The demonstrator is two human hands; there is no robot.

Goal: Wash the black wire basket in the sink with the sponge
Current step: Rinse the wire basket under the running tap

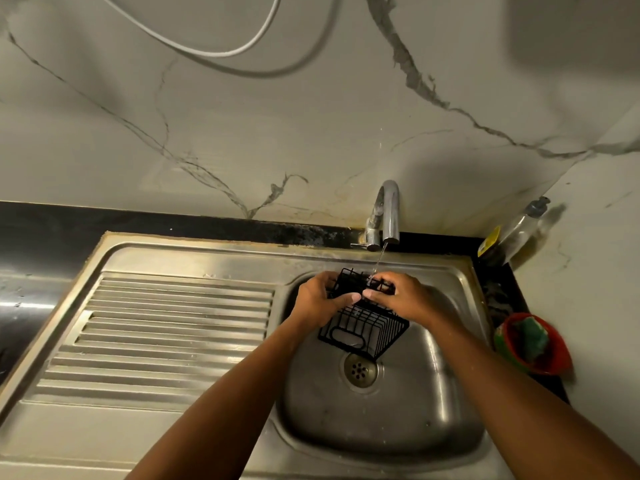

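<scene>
The black wire basket (363, 327) is held tilted above the steel sink bowl (415, 427), under a thin stream of water from the tap (388, 213). My left hand (322, 299) grips the basket's left upper edge, thumb across the wires. My right hand (405, 299) grips its right upper edge, fingers curled over the rim. The green sponge (531, 337) lies in a red bowl (554, 358) on the counter to the right of the sink; neither hand holds it.
A ribbed steel draining board (166, 327) fills the left half. The drain (360, 369) sits below the basket. A clear soap bottle (519, 230) leans in the back right corner by the marble wall. A white cable (214, 46) hangs on the wall.
</scene>
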